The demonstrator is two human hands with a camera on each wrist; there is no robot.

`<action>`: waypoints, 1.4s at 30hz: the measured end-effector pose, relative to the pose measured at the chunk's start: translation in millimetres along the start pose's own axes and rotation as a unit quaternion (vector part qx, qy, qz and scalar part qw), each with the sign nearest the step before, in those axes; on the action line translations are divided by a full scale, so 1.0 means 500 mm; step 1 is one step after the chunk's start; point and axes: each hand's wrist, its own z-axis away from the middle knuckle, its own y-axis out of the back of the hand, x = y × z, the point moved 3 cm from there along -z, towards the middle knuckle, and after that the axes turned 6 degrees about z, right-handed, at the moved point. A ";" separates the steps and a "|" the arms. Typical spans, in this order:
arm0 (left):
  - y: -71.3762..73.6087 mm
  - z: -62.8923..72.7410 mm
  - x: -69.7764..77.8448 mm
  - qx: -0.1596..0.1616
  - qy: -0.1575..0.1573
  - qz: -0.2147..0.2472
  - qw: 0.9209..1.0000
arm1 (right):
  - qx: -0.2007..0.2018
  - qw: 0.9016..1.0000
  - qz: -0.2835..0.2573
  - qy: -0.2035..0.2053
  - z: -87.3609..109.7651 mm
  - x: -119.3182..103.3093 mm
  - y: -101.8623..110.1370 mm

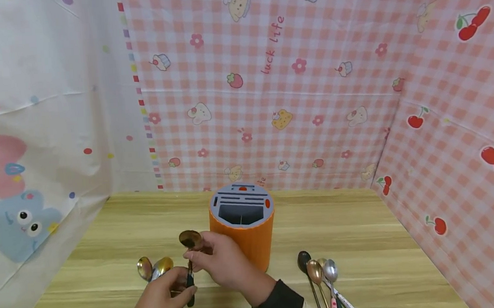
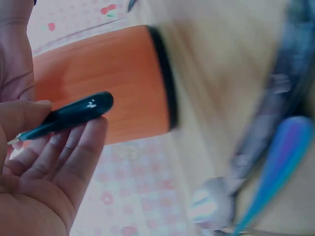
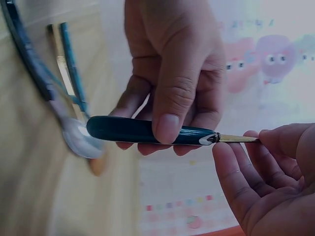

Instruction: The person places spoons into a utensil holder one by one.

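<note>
A spoon (image 1: 190, 239) with a gold bowl and a glossy dark green handle (image 3: 115, 130) is held above the table by both hands, its bowl end up. My left hand (image 1: 159, 296) pinches the handle between thumb and fingers. Nearer the bowl, my right hand (image 1: 225, 261) grips the thin gold neck (image 3: 236, 138). Just behind the right hand stands an upright orange cylindrical holder (image 1: 260, 245), with a grey slotted top (image 1: 242, 199) and a large dark opening. The right forearm hides part of its lower front.
Several loose spoons lie at the right, among them a black one (image 1: 304, 260), a copper-coloured one (image 1: 315, 271) and a silver one (image 1: 331, 269). Other spoons (image 1: 144, 268) lie left, partly behind the left hand. Patterned cloth (image 1: 242, 96) encloses the wooden table (image 1: 339, 219) at back and sides.
</note>
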 end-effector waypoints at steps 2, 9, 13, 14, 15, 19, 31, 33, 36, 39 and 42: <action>0.003 -0.004 0.019 0.002 -0.023 0.014 1.000 | 0.004 1.000 -0.001 0.014 0.003 -0.018 0.015; 0.012 -0.029 0.085 0.000 -0.056 0.016 0.998 | 0.019 0.999 0.006 0.041 0.008 -0.071 0.076; 0.013 -0.050 0.127 -0.005 -0.055 0.015 0.998 | 0.033 0.998 0.012 0.046 0.007 -0.097 0.117; 0.013 -0.056 0.137 -0.006 -0.062 0.012 0.998 | 0.036 0.998 0.013 0.050 0.006 -0.104 0.127; 0.012 -0.061 0.147 -0.006 -0.069 0.009 0.998 | 0.040 0.998 0.015 0.055 0.006 -0.110 0.136; 0.006 -0.079 0.184 -0.008 -0.092 0.005 0.996 | 0.054 0.996 0.032 0.069 0.009 -0.135 0.172; -0.024 -0.135 0.261 -0.006 -0.141 0.023 0.990 | 0.107 0.988 0.046 0.101 0.020 -0.181 0.262; -0.028 -0.144 0.270 -0.004 -0.143 0.025 0.989 | 0.112 0.987 0.044 0.109 0.021 -0.184 0.273; -0.033 -0.156 0.279 0.001 -0.139 0.033 0.990 | 0.121 0.985 0.042 0.115 0.022 -0.189 0.285; -0.037 -0.166 0.284 0.003 -0.138 0.043 0.989 | 0.130 0.983 0.038 0.120 0.022 -0.189 0.294; -0.039 -0.174 0.289 0.010 -0.134 0.038 0.990 | 0.137 0.983 0.032 0.118 0.021 -0.185 0.302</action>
